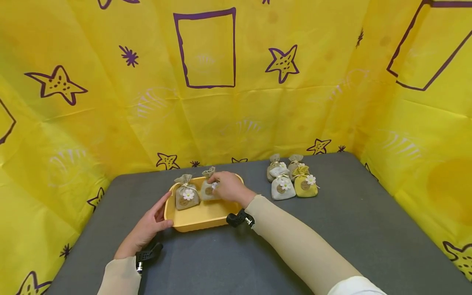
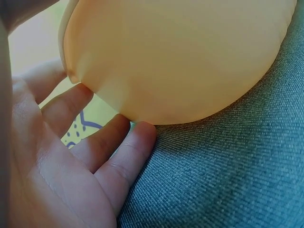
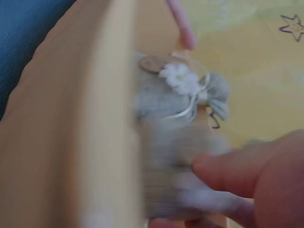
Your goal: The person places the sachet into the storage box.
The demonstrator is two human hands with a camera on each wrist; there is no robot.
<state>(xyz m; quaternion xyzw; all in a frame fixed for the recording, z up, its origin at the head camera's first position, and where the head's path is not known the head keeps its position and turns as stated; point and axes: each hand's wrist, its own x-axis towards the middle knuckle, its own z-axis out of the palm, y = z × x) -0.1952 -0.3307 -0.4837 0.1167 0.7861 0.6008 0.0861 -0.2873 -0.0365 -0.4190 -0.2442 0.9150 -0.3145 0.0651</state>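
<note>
A shallow yellow tray [image 1: 199, 223] stands on the table. My left hand [image 1: 145, 229] holds its left end, with fingers along the outer wall and thumb at the front; in the left wrist view, fingertips [image 2: 145, 130] touch the tray's edge. My right hand [image 1: 232, 188] reaches over the tray and pinches a pale grey drawstring sachet [image 1: 207, 191] near its upper part. That sachet looks blurred in the right wrist view, and fingers partly cover it. Left of it, a brownish-grey sachet [image 1: 183, 191] with a white flower leans upright inside the tray.
To the tray's right, several sachets stand grouped: a white one [image 1: 281, 189] and a yellow one [image 1: 305, 186] in front, two brownish ones behind, including one brown sachet [image 1: 272, 169]. A yellow patterned cloth [image 1: 243, 110] hangs behind the dark grey table [image 1: 350, 229].
</note>
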